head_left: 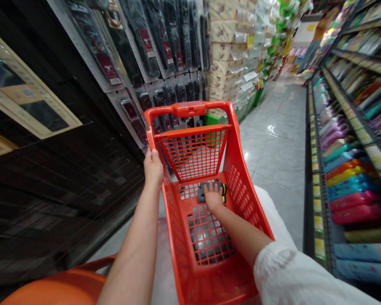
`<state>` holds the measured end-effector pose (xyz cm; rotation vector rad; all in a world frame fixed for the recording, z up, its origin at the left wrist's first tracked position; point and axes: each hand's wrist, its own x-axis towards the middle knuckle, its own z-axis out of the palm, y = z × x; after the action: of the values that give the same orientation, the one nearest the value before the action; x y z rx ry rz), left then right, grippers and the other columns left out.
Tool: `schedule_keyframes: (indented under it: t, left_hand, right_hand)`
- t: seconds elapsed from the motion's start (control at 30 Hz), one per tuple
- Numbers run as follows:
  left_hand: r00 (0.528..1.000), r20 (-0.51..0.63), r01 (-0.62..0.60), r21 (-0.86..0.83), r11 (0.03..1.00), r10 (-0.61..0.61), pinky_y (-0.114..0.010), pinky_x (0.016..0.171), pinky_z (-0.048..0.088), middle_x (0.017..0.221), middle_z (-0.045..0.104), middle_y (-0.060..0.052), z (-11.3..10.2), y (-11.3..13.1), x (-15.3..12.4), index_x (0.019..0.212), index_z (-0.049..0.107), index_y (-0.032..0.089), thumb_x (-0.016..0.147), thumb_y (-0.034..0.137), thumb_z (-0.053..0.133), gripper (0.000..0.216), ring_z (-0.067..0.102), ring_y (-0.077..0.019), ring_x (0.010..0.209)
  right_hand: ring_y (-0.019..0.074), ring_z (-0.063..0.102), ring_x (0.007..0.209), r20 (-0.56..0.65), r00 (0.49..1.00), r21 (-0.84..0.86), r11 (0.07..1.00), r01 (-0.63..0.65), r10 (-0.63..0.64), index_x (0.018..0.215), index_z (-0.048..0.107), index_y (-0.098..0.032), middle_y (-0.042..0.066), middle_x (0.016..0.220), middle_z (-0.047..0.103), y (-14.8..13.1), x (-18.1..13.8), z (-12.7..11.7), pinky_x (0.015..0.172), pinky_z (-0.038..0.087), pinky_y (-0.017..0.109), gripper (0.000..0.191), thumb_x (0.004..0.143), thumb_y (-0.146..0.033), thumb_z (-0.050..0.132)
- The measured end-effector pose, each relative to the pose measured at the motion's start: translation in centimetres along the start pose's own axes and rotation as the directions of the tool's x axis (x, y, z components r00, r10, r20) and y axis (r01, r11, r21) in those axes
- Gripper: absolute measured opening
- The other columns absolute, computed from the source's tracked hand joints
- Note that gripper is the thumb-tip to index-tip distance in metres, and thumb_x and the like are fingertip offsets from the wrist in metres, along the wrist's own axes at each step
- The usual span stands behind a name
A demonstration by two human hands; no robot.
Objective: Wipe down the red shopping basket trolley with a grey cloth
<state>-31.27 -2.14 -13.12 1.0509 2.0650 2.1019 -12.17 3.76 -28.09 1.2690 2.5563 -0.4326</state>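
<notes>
Clasping the rim of the red shopping cart (241,182) at ten o'clock with the left hand (153,168), curled round it. Pressing down at twelve with the right hand (213,199), with fingers splayed over a grey bundle (201,195) on the cart floor; cannot tell whether gripped. Apparently set down, not yet let go; cannot judge anything left beyond release. Hemmed in by a lattice flap (192,131) at twelve, dark packets (146,38) at eleven, shelves (352,117) at three.
</notes>
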Motion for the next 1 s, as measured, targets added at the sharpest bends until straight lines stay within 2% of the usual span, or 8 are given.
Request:
schedule_keyframes:
  t: [0.17, 0.27, 0.4, 0.5, 0.6, 0.73, 0.8, 1.0]
  left_hand:
    - [1.000, -0.005, -0.005, -0.021, 1.000, 0.005, -0.035, 0.108, 0.040, 0.123, 0.067, -0.009, 0.1, 0.0, 0.1, 0.117, 0.065, 0.017, 0.095, 0.046, 0.044, 0.041, 0.059, -0.0218, 0.119]
    - [1.000, 0.005, -0.012, 0.003, 1.000, 0.012, -0.036, 0.107, 0.041, 0.120, 0.068, -0.011, 0.1, 0.0, 0.2, 0.114, 0.066, 0.014, 0.095, 0.044, 0.043, 0.041, 0.059, -0.0228, 0.119]
    - [1.000, 0.012, -0.028, 0.030, 0.999, 0.028, -0.037, 0.106, 0.042, 0.120, 0.068, -0.011, -0.1, -0.1, 0.3, 0.113, 0.066, 0.014, 0.095, 0.044, 0.042, 0.042, 0.060, -0.0239, 0.117]
    - [0.999, 0.005, -0.035, 0.023, 0.999, 0.035, -0.038, 0.107, 0.041, 0.120, 0.068, -0.010, -0.1, -0.3, 0.3, 0.114, 0.065, 0.016, 0.095, 0.045, 0.042, 0.042, 0.059, -0.0235, 0.118]
    - [1.000, 0.000, -0.027, 0.016, 1.000, 0.027, -0.038, 0.108, 0.040, 0.119, 0.068, -0.010, 0.0, -0.4, 0.3, 0.112, 0.065, 0.016, 0.095, 0.046, 0.042, 0.042, 0.059, -0.0236, 0.119]
    - [1.000, 0.007, -0.023, 0.009, 1.000, 0.023, -0.039, 0.107, 0.042, 0.119, 0.068, -0.010, 0.2, -0.3, 0.4, 0.111, 0.064, 0.016, 0.095, 0.047, 0.041, 0.042, 0.060, -0.0237, 0.117]
    - [1.000, 0.010, -0.030, 0.010, 1.000, 0.030, -0.038, 0.107, 0.041, 0.119, 0.068, -0.010, 0.2, -0.2, 0.5, 0.111, 0.064, 0.017, 0.094, 0.048, 0.043, 0.042, 0.059, -0.0236, 0.118]
    - [1.000, 0.018, -0.015, 0.013, 1.000, 0.014, -0.038, 0.107, 0.041, 0.115, 0.069, -0.010, 0.0, -0.2, 0.5, 0.110, 0.065, 0.016, 0.093, 0.050, 0.044, 0.043, 0.059, -0.0244, 0.118]
  right_hand:
    - [0.0375, 0.022, 0.147, 0.105, 0.947, 0.025, 0.952, 0.304, -0.305, 0.152, 0.030, -0.030, 0.018, 0.160, 0.022, -5.7, -2.5, 1.8, 0.112, 0.016, 0.066, 0.058, 0.095, -0.018, 0.037]
    - [0.0341, 0.018, 0.149, 0.104, 0.911, 0.047, 0.917, 0.397, -0.400, 0.149, 0.036, -0.032, 0.014, 0.161, 0.021, -4.7, -2.7, 1.2, 0.115, 0.013, 0.061, 0.053, 0.097, -0.020, 0.033]
    - [0.0334, 0.018, 0.149, 0.071, 0.989, 0.024, 0.991, 0.128, -0.130, 0.149, 0.036, -0.030, 0.015, 0.162, 0.018, 0.8, -0.9, -0.6, 0.115, 0.015, 0.060, 0.054, 0.098, -0.017, 0.031]
    - [0.0384, 0.023, 0.147, 0.067, 0.996, -0.007, 0.998, -0.060, 0.060, 0.152, 0.030, -0.026, 0.025, 0.159, 0.019, 1.6, -0.4, -0.7, 0.110, 0.018, 0.067, 0.055, 0.098, -0.016, 0.031]
    - [0.0413, 0.025, 0.145, 0.093, 0.990, -0.016, 0.994, 0.105, -0.103, 0.152, 0.029, -0.025, 0.029, 0.157, 0.021, -2.1, -1.8, 0.6, 0.107, 0.019, 0.070, 0.058, 0.096, -0.015, 0.037]
    - [0.0391, 0.020, 0.147, 0.140, 0.915, 0.005, 0.925, 0.381, -0.377, 0.150, 0.034, -0.030, 0.022, 0.160, 0.020, -5.7, -3.2, 1.5, 0.112, 0.017, 0.064, 0.054, 0.097, -0.019, 0.035]
    - [0.0378, 0.020, 0.148, 0.133, 0.930, 0.013, 0.939, 0.343, -0.342, 0.150, 0.034, -0.031, 0.020, 0.160, 0.019, -4.6, -2.7, 0.8, 0.113, 0.018, 0.062, 0.054, 0.097, -0.018, 0.034]
    - [0.0365, 0.028, 0.145, 0.036, 0.998, 0.017, 0.999, -0.052, 0.051, 0.152, 0.030, -0.024, 0.028, 0.157, 0.020, 0.9, -0.2, -1.4, 0.110, 0.020, 0.065, 0.056, 0.098, -0.011, 0.022]
